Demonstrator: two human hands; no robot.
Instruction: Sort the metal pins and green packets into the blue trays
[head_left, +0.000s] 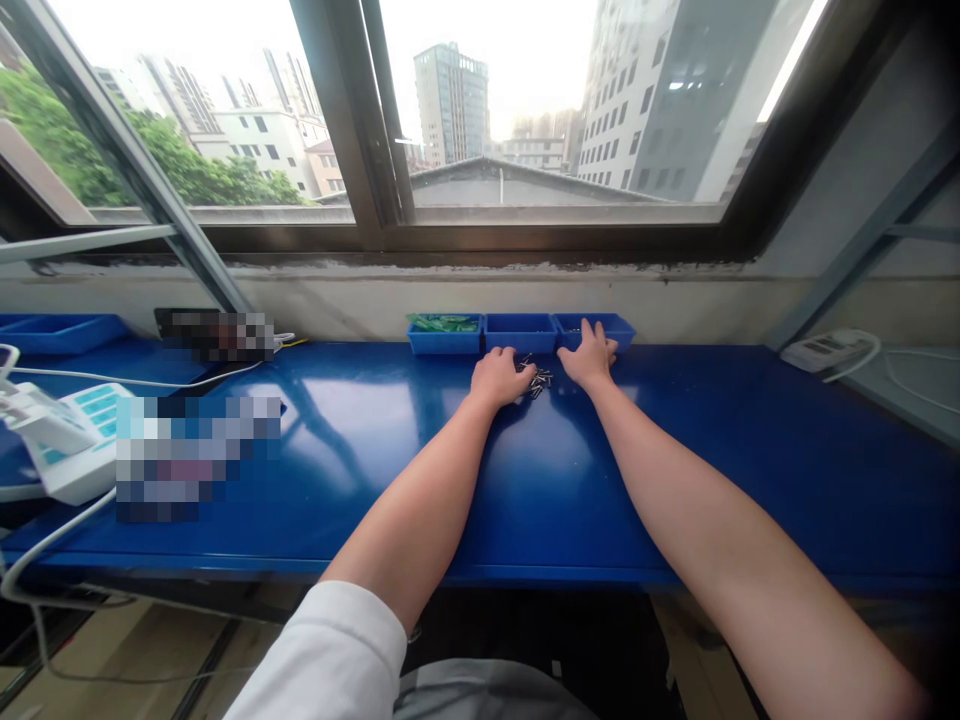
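A small pile of short metal pieces (538, 380), screw-like but too small to name surely, lies on the blue tabletop. My left hand (499, 380) rests at the pile's left side, its thumb apart from the fingers and touching or nearly touching the pieces. At the front of the right-hand blue bin (611, 333) is my right hand (591, 358), with fingers spread and reaching over the rim. A few small pieces show inside that bin, partly hidden by the fingers. The middle blue bin (519, 340) stands beside it, and the left blue bin (445, 343) holds green items (446, 323).
The blue table (360, 500) runs along a wall under a window. To the left are a white device with teal keys (97, 420), cables, a dark blurred-out object (195, 335) and more blue trays (67, 333). A white power strip (829, 350) lies at the right.
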